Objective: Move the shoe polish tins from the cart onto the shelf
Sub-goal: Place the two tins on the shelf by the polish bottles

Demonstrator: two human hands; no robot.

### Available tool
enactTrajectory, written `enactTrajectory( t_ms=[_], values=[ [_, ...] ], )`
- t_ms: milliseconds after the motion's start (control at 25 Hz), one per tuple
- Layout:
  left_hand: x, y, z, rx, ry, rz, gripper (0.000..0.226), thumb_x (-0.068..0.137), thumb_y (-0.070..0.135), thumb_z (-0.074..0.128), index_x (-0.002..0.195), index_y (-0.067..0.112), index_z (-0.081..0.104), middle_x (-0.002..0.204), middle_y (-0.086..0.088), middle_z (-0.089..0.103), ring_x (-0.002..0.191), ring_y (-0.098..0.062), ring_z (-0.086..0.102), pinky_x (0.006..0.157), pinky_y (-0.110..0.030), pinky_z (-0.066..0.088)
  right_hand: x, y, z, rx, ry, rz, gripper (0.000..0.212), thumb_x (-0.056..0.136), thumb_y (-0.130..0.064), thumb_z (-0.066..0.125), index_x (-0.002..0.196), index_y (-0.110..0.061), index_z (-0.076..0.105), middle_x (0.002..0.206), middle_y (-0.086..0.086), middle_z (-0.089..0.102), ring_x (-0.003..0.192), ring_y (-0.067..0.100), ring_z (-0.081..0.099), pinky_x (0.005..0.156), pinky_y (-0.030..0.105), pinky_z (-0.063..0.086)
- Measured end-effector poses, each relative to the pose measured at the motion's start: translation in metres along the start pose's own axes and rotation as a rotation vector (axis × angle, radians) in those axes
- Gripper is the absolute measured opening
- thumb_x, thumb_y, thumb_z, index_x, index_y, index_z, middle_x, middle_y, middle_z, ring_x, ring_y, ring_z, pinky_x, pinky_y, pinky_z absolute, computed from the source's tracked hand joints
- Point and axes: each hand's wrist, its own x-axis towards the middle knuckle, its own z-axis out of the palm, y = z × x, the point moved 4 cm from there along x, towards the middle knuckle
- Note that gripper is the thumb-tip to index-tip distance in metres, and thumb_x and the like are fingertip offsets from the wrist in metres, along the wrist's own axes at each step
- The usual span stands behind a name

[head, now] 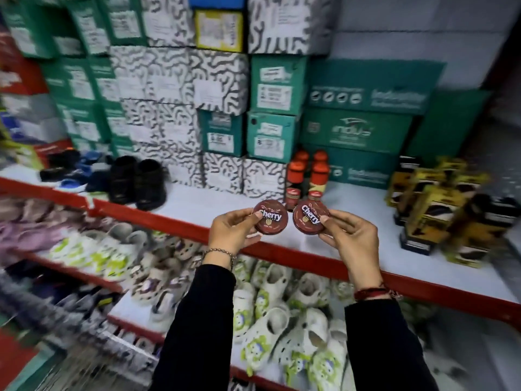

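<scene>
White shelf (225, 203); each hand pinches round brown tin.

Two brown tins (270, 217) (310, 216) have smooth, glossy printed lids. The shelf (352, 244) is matt white board with a glossy red edge. Cardboard shoe boxes (220, 80) look matt; black sleeves (203, 320) are cloth.

**Black sleeves, two wrist bands**

Both arms wear long black sleeves that end just short of the wrists. The left hand (231, 231) has a thin metal chain bracelet (218, 253) at its wrist. The right hand (353, 239) has a red thread band (372, 292) wound round its wrist.
</scene>
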Motion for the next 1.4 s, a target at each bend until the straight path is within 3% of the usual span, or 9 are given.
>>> enactTrajectory(
  t_ms=[200,360,480,720,1000,1120,1200,1280,1400],
  values=[
    [0.024,-0.021,0.083,0.278,-0.121,-0.008,0.018,0.078,0.012,0.079,0.092,0.005,0.073,0.09,-0.014,0.07,0.065,-0.021,0.066,0.051,-0.025,0.061,0.023,0.002,-0.069,-0.101,0.206,0.018,0.028,0.081,-0.006,0.074,0.107,0.003,0.069,0.105,0.023,0.072,0.093,0.031,0.072,0.061,0.022,0.061],
    [0.039,-0.035,0.114,0.432,-0.121,-0.015,0.015,0.074,0.016,0.082,0.067,0.02,0.069,0.093,-0.015,0.076,0.075,-0.029,0.072,0.08,-0.046,0.062,0.038,0.009,-0.089,-0.299,0.288,0.056,0.01,0.078,-0.012,0.077,0.086,-0.014,0.072,0.098,0.018,0.075,0.091,0.029,0.074,0.076,0.041,0.063],
    [0.05,-0.045,0.13,0.524,-0.134,0.004,0.019,0.073,0.018,0.082,0.062,0.021,0.067,0.092,-0.016,0.077,0.077,-0.032,0.076,0.08,-0.047,0.062,0.05,0.018,-0.095,-0.483,0.329,0.05,0.011,0.071,-0.022,0.077,0.07,-0.025,0.066,0.089,0.011,0.078,0.085,0.027,0.075,0.082,0.05,0.061],
    [0.055,-0.05,0.147,0.772,-0.07,0.109,0.022,0.074,0.032,0.078,0.087,0.015,0.079,0.094,-0.008,0.079,0.084,-0.029,0.076,0.084,-0.036,0.061,0.053,0.001,-0.082,-0.944,0.385,0.013,0.019,0.081,-0.018,0.07,0.095,-0.008,0.077,0.101,0.013,0.076,0.097,0.032,0.07,0.084,0.035,0.057],
    [0.028,-0.026,0.138,0.921,0.031,0.336,0.029,0.088,0.038,0.063,0.104,0.018,0.075,0.105,-0.01,0.075,0.098,-0.033,0.07,0.083,-0.034,0.054,0.044,-0.016,-0.06,-0.986,0.286,-0.234,0.034,0.093,-0.026,0.057,0.122,-0.01,0.066,0.12,0.014,0.071,0.108,0.03,0.068,0.092,0.037,0.055],
    [0.015,-0.005,0.121,0.896,0.04,0.551,0.029,0.092,0.039,0.053,0.109,0.025,0.072,0.107,-0.004,0.076,0.098,-0.028,0.07,0.08,-0.033,0.054,0.04,-0.023,-0.034,-1.016,0.108,-0.327,0.048,0.098,-0.039,0.043,0.14,-0.016,0.049,0.149,0.006,0.05,0.138,0.025,0.046,0.113,0.038,0.039],
    [0.008,0.005,0.103,0.97,0.067,0.687,0.039,0.095,0.04,0.045,0.125,0.024,0.064,0.127,-0.004,0.069,0.12,-0.027,0.063,0.098,-0.036,0.049,0.035,-0.025,-0.006,-1.079,-0.031,-0.391,0.059,0.1,-0.045,0.033,0.152,-0.019,0.03,0.165,0.0,0.021,0.154,0.02,0.011,0.126,0.04,0.008],
    [0.001,0.014,0.082,1.105,0.155,0.746,0.052,0.098,0.043,0.035,0.143,0.021,0.049,0.153,-0.002,0.047,0.147,-0.024,0.035,0.123,-0.044,0.023,0.027,-0.028,0.022,-1.124,-0.111,-0.524,0.063,0.1,-0.048,0.029,0.155,-0.021,0.017,0.167,-0.005,0.002,0.154,0.018,-0.01,0.123,0.042,-0.011],
    [-0.016,0.021,0.027,1.163,0.366,0.696,0.058,0.098,0.042,0.029,0.152,0.02,0.035,0.163,0.001,0.027,0.155,-0.02,0.012,0.127,-0.047,0.005,0.003,-0.022,0.074,-1.081,-0.263,-0.653,0.066,0.099,-0.053,0.026,0.156,-0.022,0.014,0.167,-0.006,-0.002,0.154,0.016,-0.014,0.124,0.046,-0.013]
  ],
)
